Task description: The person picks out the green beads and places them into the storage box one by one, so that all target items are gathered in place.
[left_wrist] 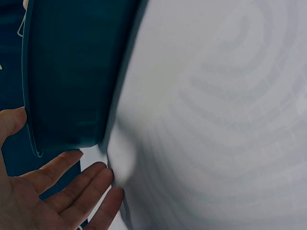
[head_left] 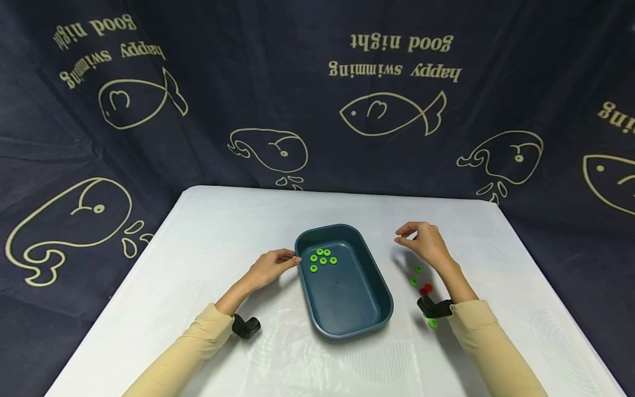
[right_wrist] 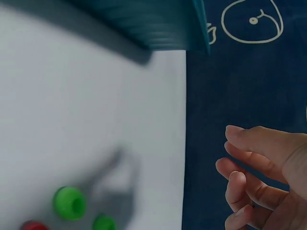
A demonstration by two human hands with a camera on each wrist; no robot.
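Note:
A dark blue-green plastic tub [head_left: 337, 298] stands on the white-covered table, with several small green rings [head_left: 323, 261] on its floor toward the far end. My left hand [head_left: 268, 268] is at the tub's left rim. In the left wrist view its thumb [left_wrist: 14, 120] touches the rim, and the other fingers stretch out loosely past the tub's end. To the right of the tub my right hand [head_left: 423, 240] hovers above the table, fingers loosely bent and nothing between them. Below it lie green rings [right_wrist: 70, 203] and red pieces [head_left: 427, 288]; the right wrist partly covers that area.
The white tabletop [head_left: 223, 220] reaches out on all sides of the tub. Behind it hangs a dark blue cloth [head_left: 307, 71] printed with fish, whales and lettering. Each wrist carries a black camera strap [head_left: 435, 307].

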